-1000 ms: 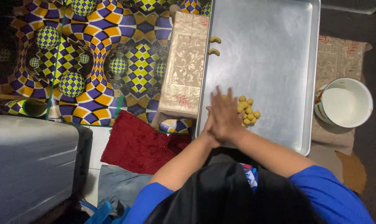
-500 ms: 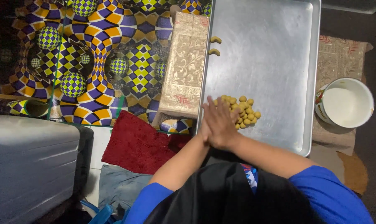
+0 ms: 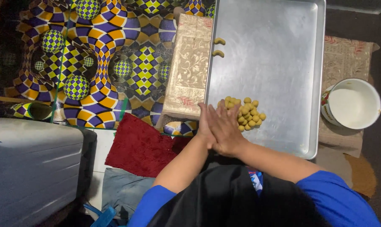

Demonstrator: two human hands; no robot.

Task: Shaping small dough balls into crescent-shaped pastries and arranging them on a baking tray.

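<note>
From the head view, the right hand (image 3: pixel 229 131) is lying flat on top of the left hand (image 3: pixel 206 126), palms pressed together just over the near edge of the large rectangular silver metal tray (image 3: pixel 278 71). Whether a piece is being rolled between the palms I cannot tell. The heap of small yellow dough balls (image 3: pixel 245 113) is sitting on the tray, just beside the fingertips. Two curved yellow dough pieces (image 3: pixel 219 47) are lying near the tray's left rim. Even, light palm pressure should be keeping each piece smooth, I judge.

Bright overhead light, glare on metal tray (image 3: pixel 278 54) — dim edges, sharp focus
</note>
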